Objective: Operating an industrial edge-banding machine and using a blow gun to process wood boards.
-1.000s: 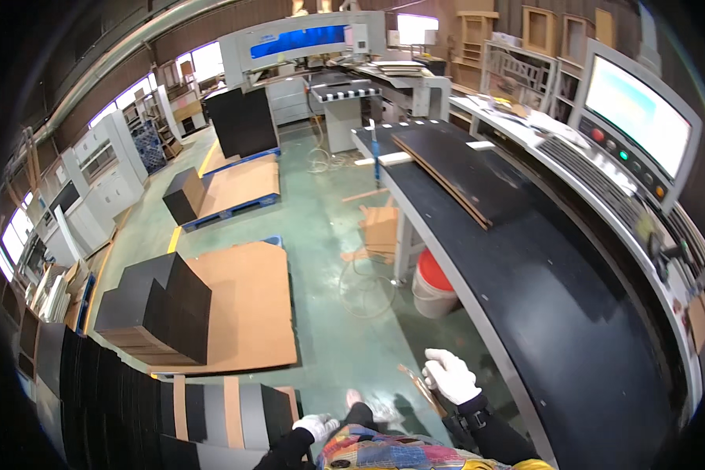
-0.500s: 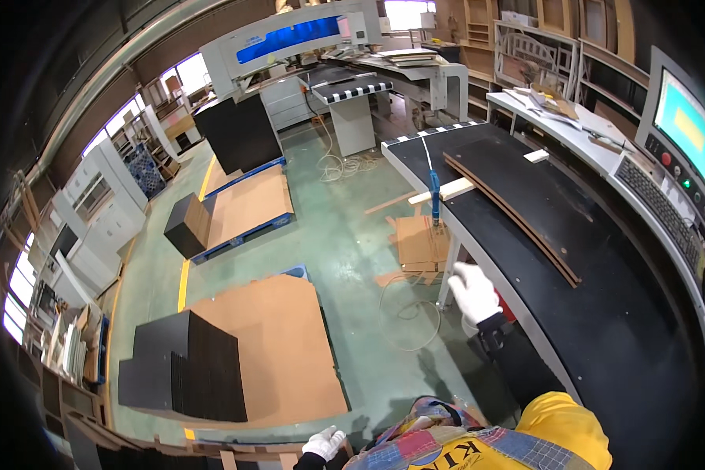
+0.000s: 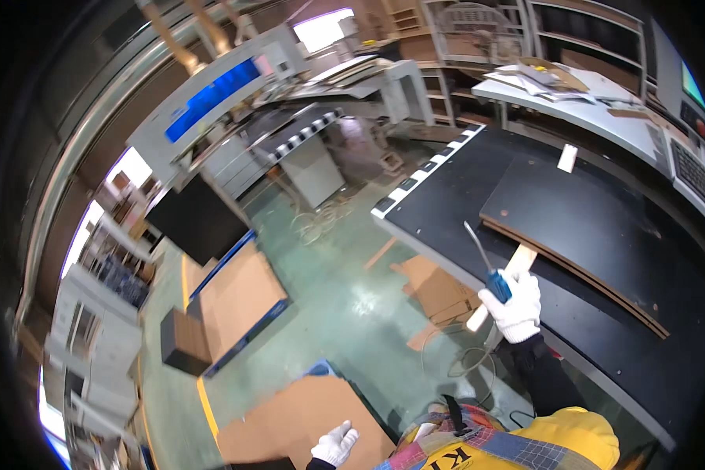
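My right hand (image 3: 517, 309), in a white knit glove, is closed around the blue handle of an air blow gun (image 3: 497, 286). Its long thin metal nozzle points up and away from me. The gun is over the near edge of a black-topped table (image 3: 439, 223). Beside the hand, a pale wooden strip (image 3: 479, 317) juts past that edge, partly hidden by the glove. Dark panels with brown edges (image 3: 576, 227) lie on the table at the strip's far end. My left hand (image 3: 335, 444), also gloved, is low in front of me, fingers apart and holding nothing.
Cardboard-covered pallets (image 3: 313, 415) stand on the green floor to the left, one bearing a black block (image 3: 184, 341). Flattened cardboard (image 3: 439, 290) and a loose hose (image 3: 462, 364) lie by the table. A large machine (image 3: 211, 98) stands behind; a desk with a keyboard (image 3: 693, 172) is right.
My right hand has moved forward and taken hold of the air blow gun, which was upright at the table edge and now tilts. My left hand has risen slightly. The view has turned.
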A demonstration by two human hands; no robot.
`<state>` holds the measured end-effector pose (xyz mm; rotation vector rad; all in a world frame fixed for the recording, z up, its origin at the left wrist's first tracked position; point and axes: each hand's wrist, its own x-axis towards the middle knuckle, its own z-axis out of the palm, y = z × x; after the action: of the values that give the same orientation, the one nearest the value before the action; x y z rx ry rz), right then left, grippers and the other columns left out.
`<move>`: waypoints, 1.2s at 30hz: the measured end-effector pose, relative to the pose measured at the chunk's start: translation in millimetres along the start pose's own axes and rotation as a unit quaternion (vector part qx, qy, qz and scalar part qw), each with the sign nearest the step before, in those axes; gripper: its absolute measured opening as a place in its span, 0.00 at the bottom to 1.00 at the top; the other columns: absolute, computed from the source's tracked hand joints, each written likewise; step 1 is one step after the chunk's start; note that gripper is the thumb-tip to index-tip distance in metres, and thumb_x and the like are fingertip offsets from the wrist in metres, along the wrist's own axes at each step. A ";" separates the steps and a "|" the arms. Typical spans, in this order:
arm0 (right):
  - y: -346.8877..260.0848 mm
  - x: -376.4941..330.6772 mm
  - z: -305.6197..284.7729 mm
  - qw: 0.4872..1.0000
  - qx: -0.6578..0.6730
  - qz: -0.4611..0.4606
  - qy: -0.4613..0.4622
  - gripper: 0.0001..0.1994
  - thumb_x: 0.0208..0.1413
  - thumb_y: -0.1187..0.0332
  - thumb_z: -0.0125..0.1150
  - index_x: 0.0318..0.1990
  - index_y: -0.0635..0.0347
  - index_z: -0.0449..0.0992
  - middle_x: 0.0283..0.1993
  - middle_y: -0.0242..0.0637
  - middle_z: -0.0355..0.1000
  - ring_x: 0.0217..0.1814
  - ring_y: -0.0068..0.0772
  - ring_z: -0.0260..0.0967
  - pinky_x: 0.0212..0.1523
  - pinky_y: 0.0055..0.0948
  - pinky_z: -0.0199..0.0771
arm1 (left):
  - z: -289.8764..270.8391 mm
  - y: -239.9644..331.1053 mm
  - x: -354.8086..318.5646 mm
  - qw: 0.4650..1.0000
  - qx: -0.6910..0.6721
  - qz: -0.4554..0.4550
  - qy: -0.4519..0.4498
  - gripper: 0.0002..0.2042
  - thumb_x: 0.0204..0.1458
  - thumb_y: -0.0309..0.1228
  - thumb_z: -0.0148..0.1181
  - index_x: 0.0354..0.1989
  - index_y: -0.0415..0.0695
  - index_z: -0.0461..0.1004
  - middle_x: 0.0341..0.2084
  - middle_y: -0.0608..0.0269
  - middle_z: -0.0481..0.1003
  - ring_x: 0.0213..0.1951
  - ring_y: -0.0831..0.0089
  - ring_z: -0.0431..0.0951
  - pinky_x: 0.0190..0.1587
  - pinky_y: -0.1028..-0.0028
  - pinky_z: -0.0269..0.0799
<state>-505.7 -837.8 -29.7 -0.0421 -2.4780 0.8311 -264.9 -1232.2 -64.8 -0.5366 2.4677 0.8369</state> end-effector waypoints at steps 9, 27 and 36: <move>-40.7 20.9 15.6 0.919 0.311 0.102 0.221 0.21 0.43 0.68 0.73 0.48 0.58 0.78 0.40 0.34 0.76 0.46 0.32 0.72 0.47 0.30 0.74 | -116.2 223.3 254.5 0.908 -0.205 0.305 -0.199 0.25 0.61 0.34 0.57 0.62 0.32 0.63 0.56 0.53 0.72 0.57 0.72 0.71 0.61 0.73 0.64; -77.5 54.0 -5.8 0.759 -0.397 0.505 0.110 0.17 0.55 0.57 0.55 0.32 0.66 0.74 0.33 0.55 0.75 0.38 0.57 0.74 0.42 0.49 0.73 | -16.2 521.1 369.2 0.690 -0.251 0.216 -0.644 0.19 0.55 0.35 0.63 0.44 0.31 0.66 0.44 0.46 0.69 0.40 0.49 0.79 0.38 0.56 0.83; -62.3 92.2 -57.9 0.699 -0.449 0.520 0.196 0.11 0.52 0.65 0.52 0.31 0.64 0.78 0.31 0.55 0.76 0.36 0.58 0.75 0.39 0.48 0.75 | -21.6 517.5 373.9 0.704 -0.253 0.203 -0.632 0.19 0.53 0.31 0.65 0.43 0.31 0.64 0.42 0.45 0.69 0.38 0.50 0.80 0.33 0.56 0.85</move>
<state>-548.9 -838.9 88.0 -1.8611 -2.0142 -0.1794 -832.4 -942.5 -18.4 0.4083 1.0224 1.4115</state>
